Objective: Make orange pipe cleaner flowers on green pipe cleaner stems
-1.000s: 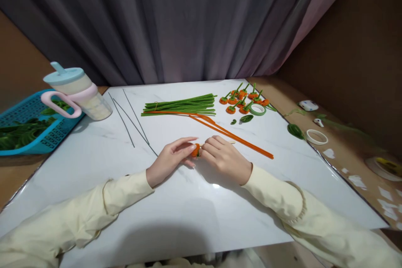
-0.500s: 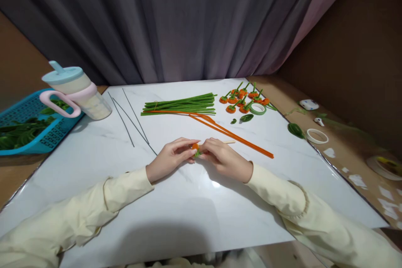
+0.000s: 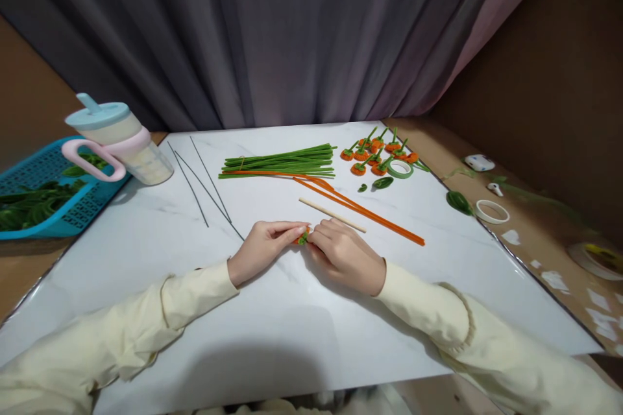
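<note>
Orange-and-green pipe-cleaner bud (image 3: 302, 238): small, pinched between fingertips of left hand (image 3: 265, 248) and right hand (image 3: 343, 253), low over the near-middle of the worktop (image 3: 272, 337). Grip of both hands narrow, closed on the bud from either side; wrists resting on the surface.

Change since a second ago: thin wooden stick (image 3: 332, 215) now lying bare on the worktop just beyond the right hand, formerly almost wholly hidden behind the fingers. Orange coil formerly showing plainly between the fingers, now mostly covered, green showing at the pinch. Judged: coil off the stick, green stem end being worked into it; piece near the form of the finished ones.

Surface: white marbled sheet, glossy, over a brown board.
- Finished orange buds with green stems (image 3: 377, 154), cluster, far right.
- Green tape roll (image 3: 400, 169), just beside the cluster; two loose green leaves near it.
- Green pipe cleaners (image 3: 280, 163), bundle, far middle.
- Orange pipe cleaners (image 3: 360, 211), long, running diagonally past the stick.
- Dark floral wires (image 3: 202, 185), far left of middle.
- Lidded cup with pink handle (image 3: 117, 142), far left.
- Blue basket (image 3: 29, 175) of green pieces, off the sheet, left.
- White tape ring (image 3: 491, 211), off the sheet, right; paper scraps nearby.

Room: grey-mauve curtain (image 3: 292, 32) behind; brown wall right.
</note>
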A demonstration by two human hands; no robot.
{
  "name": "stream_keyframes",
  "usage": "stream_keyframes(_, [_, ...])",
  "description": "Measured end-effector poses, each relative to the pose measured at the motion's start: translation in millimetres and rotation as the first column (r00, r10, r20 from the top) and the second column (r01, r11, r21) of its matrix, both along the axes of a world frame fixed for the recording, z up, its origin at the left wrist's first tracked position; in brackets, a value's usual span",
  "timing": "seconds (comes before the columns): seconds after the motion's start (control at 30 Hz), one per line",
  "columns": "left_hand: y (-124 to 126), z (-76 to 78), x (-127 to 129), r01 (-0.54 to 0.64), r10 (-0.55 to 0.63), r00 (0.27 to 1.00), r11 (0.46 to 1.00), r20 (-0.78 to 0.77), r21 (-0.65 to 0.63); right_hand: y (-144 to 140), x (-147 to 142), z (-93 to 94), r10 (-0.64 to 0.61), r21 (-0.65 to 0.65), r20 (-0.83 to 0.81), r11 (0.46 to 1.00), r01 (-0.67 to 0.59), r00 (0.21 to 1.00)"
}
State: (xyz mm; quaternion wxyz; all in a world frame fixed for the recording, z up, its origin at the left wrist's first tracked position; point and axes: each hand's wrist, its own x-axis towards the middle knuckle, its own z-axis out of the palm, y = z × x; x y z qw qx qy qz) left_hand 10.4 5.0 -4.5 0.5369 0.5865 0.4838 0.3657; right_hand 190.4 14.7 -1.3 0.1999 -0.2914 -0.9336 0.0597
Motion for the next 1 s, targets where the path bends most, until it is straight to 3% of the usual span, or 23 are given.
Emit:
stream_keyframes(0.23, [-4,0.3,1,-0.056,0.057,0.997,0.998,-0.052,0.021,-7,-4,-0.2,-0.054,0.131,-0.011,0.990,0.055,0.998])
stream_keyframes(0.37, [-5,1.2,2,-0.058,0.060,0.996,0.998,-0.070,0.026,-7,-3,0.0,-0.054,0.120,-0.010,0.991,0.054,0.999])
stream_keyframes(0.57, [-8,0.6,2,-0.060,0.067,0.992,0.996,-0.107,0.066,-4,-3,-1.3,-0.034,-0.015,-0.022,0.999,0.034,0.999])
stream_keyframes(0.7, [-4,7.3,-3,0.006,0.008,0.992,0.994,-0.129,0.113,9,5,0.3,0.030,-0.244,-0.212,0.966,-0.082,0.977])
stream_keyframes(0.8, [4,21.9,-12,0.132,-0.123,0.987,0.988,-0.106,0.078,19,11,3.9,-0.012,-0.459,-0.411,0.866,-0.196,0.911])
stream_keyframes(0.9, [10,41.8,-21,0.289,-0.279,0.952,0.955,-0.122,0.066,24,12,5.3,-0.094,-0.663,-0.542,0.658,-0.357,0.835])
stream_keyframes(1.0, [10,59.2,-25,0.419,-0.384,0.901,0.893,-0.203,0.167,26,7,2.8,-0.155,-0.753,-0.578,0.480,-0.450,0.801])
